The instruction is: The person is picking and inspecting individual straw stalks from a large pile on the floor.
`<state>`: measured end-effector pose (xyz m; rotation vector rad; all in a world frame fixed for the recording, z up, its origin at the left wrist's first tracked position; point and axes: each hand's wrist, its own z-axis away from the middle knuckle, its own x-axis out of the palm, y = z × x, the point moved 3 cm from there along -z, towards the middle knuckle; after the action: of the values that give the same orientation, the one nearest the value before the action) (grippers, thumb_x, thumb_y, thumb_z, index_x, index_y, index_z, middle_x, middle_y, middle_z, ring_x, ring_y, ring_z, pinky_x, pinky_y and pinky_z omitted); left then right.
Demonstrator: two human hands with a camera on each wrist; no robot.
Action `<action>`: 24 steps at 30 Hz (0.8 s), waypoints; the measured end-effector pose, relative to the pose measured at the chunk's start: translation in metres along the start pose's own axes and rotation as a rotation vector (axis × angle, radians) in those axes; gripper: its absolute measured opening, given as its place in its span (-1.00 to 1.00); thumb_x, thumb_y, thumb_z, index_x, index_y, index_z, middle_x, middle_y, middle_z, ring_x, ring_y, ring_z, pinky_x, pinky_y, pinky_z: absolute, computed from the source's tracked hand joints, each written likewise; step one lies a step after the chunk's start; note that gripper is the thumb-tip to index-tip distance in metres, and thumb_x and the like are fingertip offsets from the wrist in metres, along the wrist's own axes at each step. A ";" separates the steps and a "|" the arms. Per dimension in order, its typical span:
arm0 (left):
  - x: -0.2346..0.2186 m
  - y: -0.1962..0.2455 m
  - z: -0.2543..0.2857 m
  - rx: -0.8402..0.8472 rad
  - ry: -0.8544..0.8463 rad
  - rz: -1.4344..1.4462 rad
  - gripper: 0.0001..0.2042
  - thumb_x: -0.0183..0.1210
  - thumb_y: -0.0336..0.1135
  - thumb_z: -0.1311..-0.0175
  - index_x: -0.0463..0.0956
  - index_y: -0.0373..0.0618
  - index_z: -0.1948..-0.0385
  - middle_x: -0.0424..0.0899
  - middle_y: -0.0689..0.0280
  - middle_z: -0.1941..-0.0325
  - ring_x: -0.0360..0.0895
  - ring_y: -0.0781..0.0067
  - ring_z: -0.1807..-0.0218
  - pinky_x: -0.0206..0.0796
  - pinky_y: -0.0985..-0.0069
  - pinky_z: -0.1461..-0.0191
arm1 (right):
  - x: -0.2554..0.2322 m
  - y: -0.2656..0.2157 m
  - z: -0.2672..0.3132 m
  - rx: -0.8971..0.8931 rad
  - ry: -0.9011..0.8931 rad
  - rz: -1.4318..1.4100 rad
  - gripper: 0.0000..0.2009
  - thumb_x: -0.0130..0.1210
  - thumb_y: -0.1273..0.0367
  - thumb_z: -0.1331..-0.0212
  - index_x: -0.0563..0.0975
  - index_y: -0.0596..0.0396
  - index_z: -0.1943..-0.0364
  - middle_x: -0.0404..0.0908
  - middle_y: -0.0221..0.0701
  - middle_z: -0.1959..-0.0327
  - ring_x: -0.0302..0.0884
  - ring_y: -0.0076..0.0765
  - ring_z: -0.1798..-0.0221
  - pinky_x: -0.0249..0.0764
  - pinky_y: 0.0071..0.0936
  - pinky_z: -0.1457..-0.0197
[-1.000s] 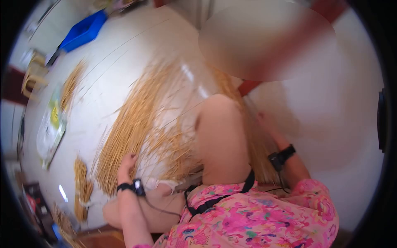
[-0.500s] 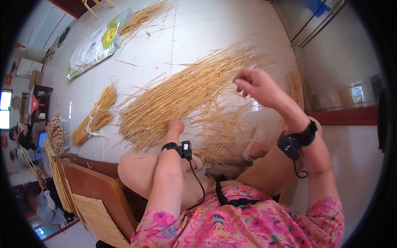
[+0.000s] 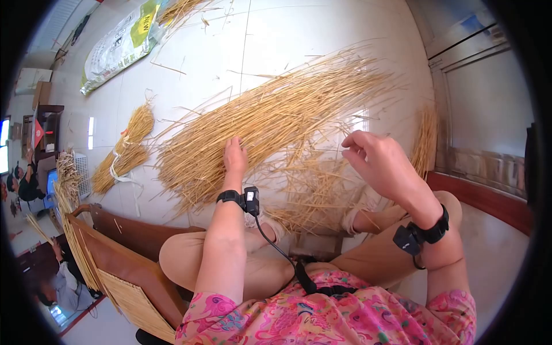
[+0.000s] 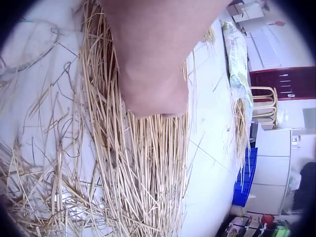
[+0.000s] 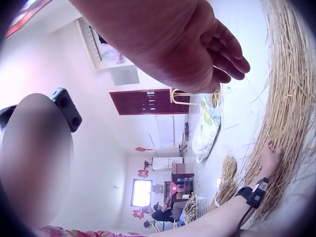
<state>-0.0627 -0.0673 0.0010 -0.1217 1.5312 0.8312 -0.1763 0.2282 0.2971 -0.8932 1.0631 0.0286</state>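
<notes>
A broad heap of loose straw stalks (image 3: 276, 109) lies spread over the pale tiled floor in front of the seated person. The left hand (image 3: 234, 156) rests on the near part of this heap, its fingers touching the stalks; in the left wrist view the back of the left hand (image 4: 155, 94) hides its fingers. Raised over the floor to the right of the heap is the right hand (image 3: 376, 161), fingers loosely bent. Nothing shows between the fingers of the right hand (image 5: 222, 54) in the right wrist view. Shorter straw scraps (image 3: 310, 184) litter the floor between the feet.
A tied straw bundle (image 3: 126, 152) lies left of the heap, with a printed sack (image 3: 123, 46) beyond it. More straw (image 3: 424, 135) stands by the glass door at right. A wooden chair (image 3: 126, 253) is close on the left; other people (image 3: 66, 282) sit farther off.
The head view has swung from the right side back to the heap. The right hand has come up from beside the right leg, then drawn slightly back. The left hand has shifted forward on the straw.
</notes>
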 end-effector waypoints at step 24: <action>0.000 -0.029 -0.032 -0.158 0.144 -0.065 -0.87 0.15 -0.40 -0.08 0.44 -0.04 0.33 0.49 0.19 0.29 0.46 0.09 0.16 0.32 0.25 0.15 | -0.003 -0.007 -0.007 0.000 0.034 0.059 -0.86 0.14 0.39 -0.06 0.49 0.17 0.36 0.56 -0.20 0.47 0.53 -0.02 0.38 0.45 -0.24 0.36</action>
<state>-0.0733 -0.1064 -0.0145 -0.3521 1.5855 0.9067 -0.1803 0.2196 0.3028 -0.8651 1.1208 0.0629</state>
